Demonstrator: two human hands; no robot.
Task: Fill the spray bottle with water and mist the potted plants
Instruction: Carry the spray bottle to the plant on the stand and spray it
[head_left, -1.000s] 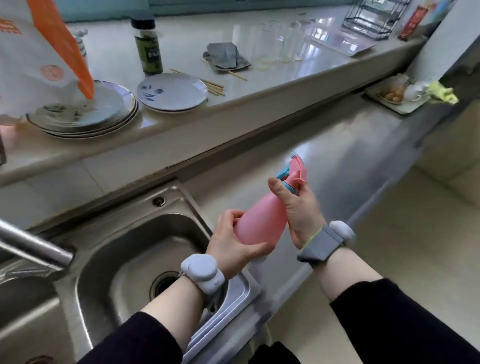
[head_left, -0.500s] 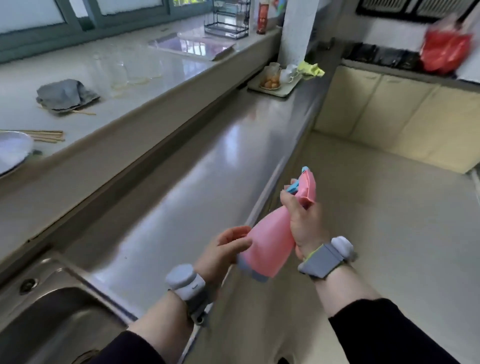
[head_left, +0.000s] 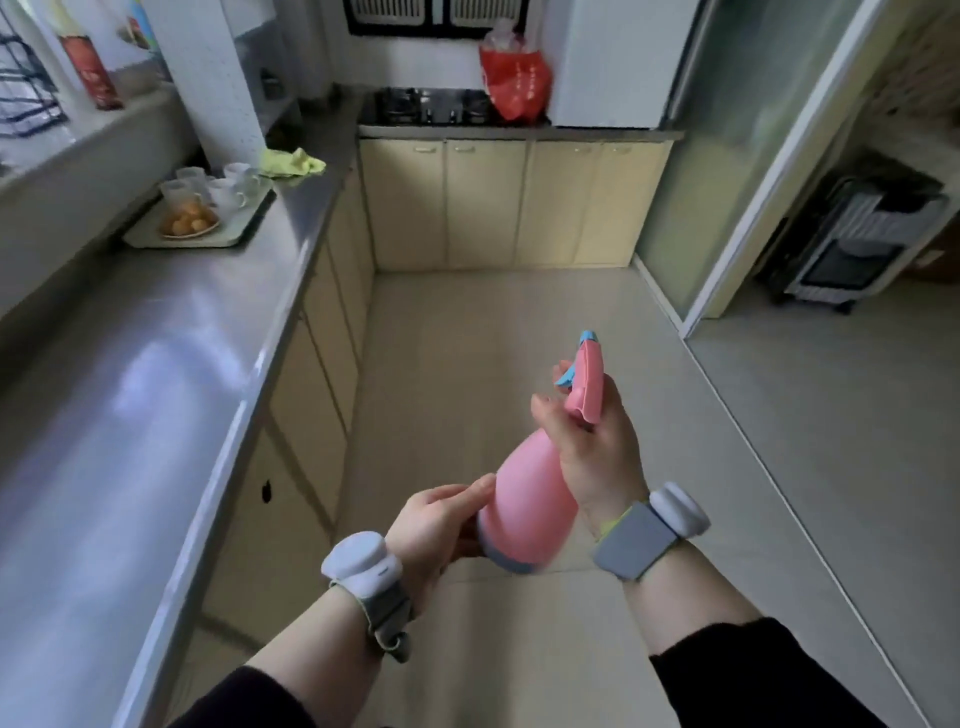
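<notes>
A pink spray bottle with a blue nozzle and trigger is held tilted over the kitchen floor, nozzle pointing up and away. My right hand grips its neck just below the spray head. My left hand cups the bottle's base from the left, fingers touching its lower side. Both wrists carry grey straps with white round devices. No potted plants are in view.
A long grey counter runs along the left, with a tray of cups and a bowl of oranges. Beige cabinets and a stove with a red bag stand ahead. A sliding door opening is at right.
The view has swung right, away from the sink, to face the kitchen floor and far cabinets. The bottle stays held in both hands, now over the floor instead of the counter.
</notes>
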